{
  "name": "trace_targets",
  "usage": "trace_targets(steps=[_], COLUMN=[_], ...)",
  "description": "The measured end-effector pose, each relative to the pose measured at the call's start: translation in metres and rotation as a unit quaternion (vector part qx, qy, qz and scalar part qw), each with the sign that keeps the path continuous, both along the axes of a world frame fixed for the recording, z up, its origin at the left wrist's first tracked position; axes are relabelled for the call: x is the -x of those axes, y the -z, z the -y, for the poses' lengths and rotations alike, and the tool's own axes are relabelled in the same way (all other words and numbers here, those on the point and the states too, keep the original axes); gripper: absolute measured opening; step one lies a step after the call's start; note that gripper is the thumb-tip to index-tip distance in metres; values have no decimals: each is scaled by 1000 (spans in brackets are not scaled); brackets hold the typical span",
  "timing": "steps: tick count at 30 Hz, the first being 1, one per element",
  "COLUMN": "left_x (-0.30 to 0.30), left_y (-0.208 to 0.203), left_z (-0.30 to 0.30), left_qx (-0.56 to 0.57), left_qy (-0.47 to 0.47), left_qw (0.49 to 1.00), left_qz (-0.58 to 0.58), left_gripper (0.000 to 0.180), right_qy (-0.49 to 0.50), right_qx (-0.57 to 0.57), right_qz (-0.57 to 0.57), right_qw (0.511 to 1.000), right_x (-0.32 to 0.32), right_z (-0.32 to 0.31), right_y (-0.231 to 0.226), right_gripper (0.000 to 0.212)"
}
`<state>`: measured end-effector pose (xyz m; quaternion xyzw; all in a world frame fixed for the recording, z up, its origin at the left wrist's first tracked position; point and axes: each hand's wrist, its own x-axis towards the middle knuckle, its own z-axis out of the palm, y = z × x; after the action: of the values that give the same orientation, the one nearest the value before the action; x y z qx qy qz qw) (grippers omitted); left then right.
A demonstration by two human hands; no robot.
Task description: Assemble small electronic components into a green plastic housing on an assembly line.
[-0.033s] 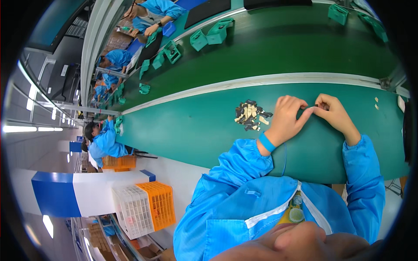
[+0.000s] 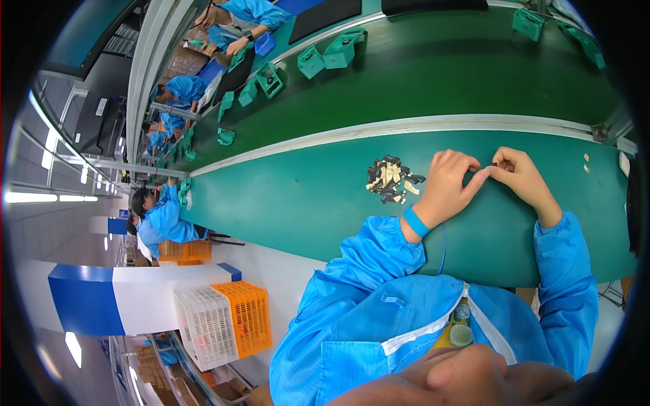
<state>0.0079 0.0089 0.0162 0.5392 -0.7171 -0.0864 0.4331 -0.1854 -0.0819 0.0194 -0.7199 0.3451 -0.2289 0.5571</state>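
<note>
Over the green tabletop (image 2: 305,203) my two hands meet, fingertips against fingertips. My left hand (image 2: 447,181), with a blue band on its wrist, is closed in a pinch of thumb and forefinger. Facing it, my right hand (image 2: 518,174) is closed as well, its fingers curled. Whatever sits between the fingertips is too small and too covered to name. Just left of my left hand lies a pile of small black and cream pieces (image 2: 389,177). A couple of cream bits (image 2: 586,162) lie on the table to the right of my right hand.
Beyond a pale metal rail (image 2: 379,126) runs a dark green belt (image 2: 433,74) carrying several green plastic housings (image 2: 340,51). Co-workers in blue (image 2: 166,220) sit along the line at the left. White and orange crates (image 2: 247,318) stand at lower left. A blue cord (image 2: 444,250) hangs from my wristband.
</note>
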Motion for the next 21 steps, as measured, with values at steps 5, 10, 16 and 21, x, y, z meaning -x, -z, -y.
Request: trace_targets(steps=[5,10,16,21], left_x=[0,-2,-1,-2], left_y=[1,3,2,5], left_z=[-2,-1,0,0], left_qx=[-26,-23,-25,-15], left_qy=[3,-4,2,5], left_qw=[1000,1000,1000,1000], left_qz=[5,2,-1,1], left_gripper=[20,21,18,13], right_qy=[-13,-17,-15,-16], right_qx=[-67,-57,-54,-41], right_qz=[33,24,18,14], right_qw=[997,998,998,999], right_x=[1,-3,-1,-2], right_z=[5,3,4,3], right_y=[10,3,7,1], right_gripper=[19,19,19,21])
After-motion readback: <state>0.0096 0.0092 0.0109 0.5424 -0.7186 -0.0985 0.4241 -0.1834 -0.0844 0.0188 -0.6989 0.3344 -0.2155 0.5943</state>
